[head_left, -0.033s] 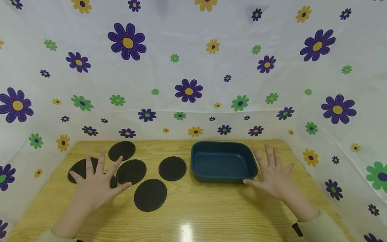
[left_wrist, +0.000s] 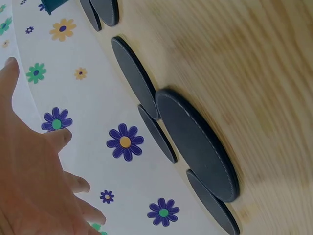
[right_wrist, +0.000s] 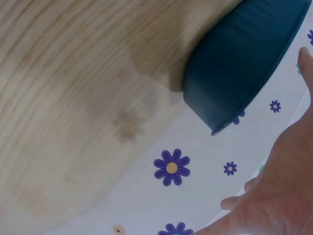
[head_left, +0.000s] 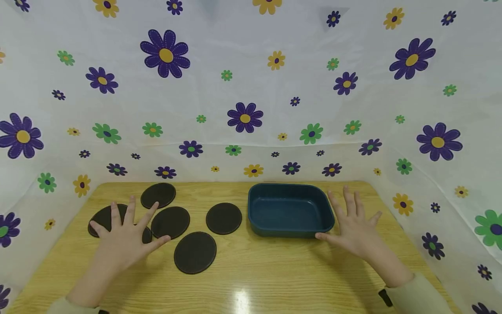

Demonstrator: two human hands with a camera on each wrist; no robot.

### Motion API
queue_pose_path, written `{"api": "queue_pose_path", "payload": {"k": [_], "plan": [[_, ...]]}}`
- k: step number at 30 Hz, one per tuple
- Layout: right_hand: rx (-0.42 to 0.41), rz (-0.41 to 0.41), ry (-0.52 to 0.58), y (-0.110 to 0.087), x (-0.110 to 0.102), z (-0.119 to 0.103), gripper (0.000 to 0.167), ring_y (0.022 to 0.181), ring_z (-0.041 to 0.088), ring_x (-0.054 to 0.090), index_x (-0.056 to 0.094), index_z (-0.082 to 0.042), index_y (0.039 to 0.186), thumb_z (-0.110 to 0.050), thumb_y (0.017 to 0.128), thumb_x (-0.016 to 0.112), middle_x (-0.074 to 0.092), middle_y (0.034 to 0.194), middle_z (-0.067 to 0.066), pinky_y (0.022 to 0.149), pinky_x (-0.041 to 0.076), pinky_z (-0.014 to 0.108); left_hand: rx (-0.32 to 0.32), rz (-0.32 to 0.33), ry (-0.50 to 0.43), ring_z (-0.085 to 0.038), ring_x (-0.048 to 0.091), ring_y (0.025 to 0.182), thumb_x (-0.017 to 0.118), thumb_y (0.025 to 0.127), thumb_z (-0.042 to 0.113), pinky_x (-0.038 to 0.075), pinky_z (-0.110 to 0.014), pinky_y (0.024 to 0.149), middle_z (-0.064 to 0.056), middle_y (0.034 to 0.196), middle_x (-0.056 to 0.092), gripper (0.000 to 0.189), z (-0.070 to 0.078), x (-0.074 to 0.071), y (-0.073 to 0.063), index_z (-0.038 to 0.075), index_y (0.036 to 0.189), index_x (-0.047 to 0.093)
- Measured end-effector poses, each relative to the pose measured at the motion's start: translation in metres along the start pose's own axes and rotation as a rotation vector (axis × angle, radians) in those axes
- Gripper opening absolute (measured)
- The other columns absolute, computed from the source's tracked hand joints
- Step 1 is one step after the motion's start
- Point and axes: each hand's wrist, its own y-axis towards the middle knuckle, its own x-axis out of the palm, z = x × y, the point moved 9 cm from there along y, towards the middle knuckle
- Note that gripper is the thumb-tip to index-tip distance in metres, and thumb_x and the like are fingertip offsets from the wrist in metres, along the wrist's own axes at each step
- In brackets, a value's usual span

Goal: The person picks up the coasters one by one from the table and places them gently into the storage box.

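Note:
My left hand [head_left: 127, 242] hovers with fingers spread above the left group of round black coasters [head_left: 170, 222], partly covering two of them. It holds nothing. In the left wrist view the coasters [left_wrist: 195, 144] lie flat, with light stitching along their edges, and the hand [left_wrist: 34, 171] is raised off them. A dark blue rectangular tub [head_left: 290, 213] stands upright with its inside bare. Beside its right end is my right hand [head_left: 357, 233], fingers splayed and holding nothing, its thumb overlapping the tub's near corner in the head view. The right wrist view shows the tub's side [right_wrist: 234, 63].
Two more coasters lie toward the middle, one [head_left: 224, 218] left of the tub and another [head_left: 195, 253] nearer the front. The wooden table [head_left: 251, 279] is bordered at the back and sides by a white flowered cloth [head_left: 211, 91].

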Motion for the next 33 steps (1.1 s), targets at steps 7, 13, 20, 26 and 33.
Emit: {"api": "queue_pose_path", "payload": {"k": [7, 13, 20, 26, 33], "plan": [[0.005, -0.013, 0.000, 0.002, 0.004, -0.001, 0.125, 0.157, 0.064, 0.000, -0.002, -0.024, 0.172, -0.076, 0.085, 0.071, -0.007, 0.175, 0.030, 0.092, 0.005, 0.101, -0.007, -0.007, 0.006, -0.078, -0.001, 0.148, 0.053, 0.090, 0.085, 0.003, -0.102, 0.091, -0.038, 0.171, 0.002, 0.105, -0.010, 0.001, 0.000, 0.033, 0.172, 0.013], [0.000, -0.012, 0.010, 0.004, 0.005, -0.002, 0.121, 0.156, 0.065, 0.004, 0.003, -0.021, 0.172, -0.073, 0.086, 0.070, -0.001, 0.174, 0.031, 0.093, 0.008, 0.101, -0.016, -0.007, -0.017, -0.078, -0.002, 0.148, 0.054, 0.091, 0.083, 0.003, -0.101, 0.092, -0.038, 0.171, 0.003, 0.106, -0.021, 0.004, 0.002, 0.029, 0.172, 0.012], [-0.017, 0.033, 0.009, 0.011, 0.004, -0.005, 0.115, 0.156, 0.063, 0.010, 0.012, -0.015, 0.171, -0.073, 0.089, 0.068, 0.009, 0.173, 0.032, 0.099, 0.012, 0.098, -0.024, 0.004, -0.042, -0.074, 0.003, 0.150, 0.054, 0.092, 0.082, 0.004, -0.099, 0.097, -0.038, 0.171, 0.006, 0.104, -0.041, 0.007, 0.004, 0.024, 0.171, 0.018], [-0.052, 0.109, 0.004, 0.017, -0.002, -0.004, 0.109, 0.155, 0.063, 0.017, 0.020, -0.012, 0.169, -0.070, 0.090, 0.068, 0.016, 0.171, 0.034, 0.104, 0.013, 0.096, -0.008, 0.075, -0.008, -0.074, 0.016, 0.148, 0.055, 0.092, 0.080, 0.009, -0.096, 0.103, -0.039, 0.168, 0.016, 0.100, -0.058, 0.002, 0.006, 0.023, 0.169, 0.026], [-0.061, 0.116, -0.020, 0.026, -0.003, -0.002, 0.103, 0.155, 0.060, 0.018, 0.024, -0.011, 0.168, -0.066, 0.092, 0.067, 0.017, 0.170, 0.035, 0.110, 0.015, 0.091, 0.003, 0.141, 0.009, -0.074, 0.023, 0.144, 0.056, 0.094, 0.076, 0.016, -0.095, 0.102, -0.042, 0.161, 0.025, 0.095, -0.085, -0.001, 0.010, 0.016, 0.165, 0.035]]}}
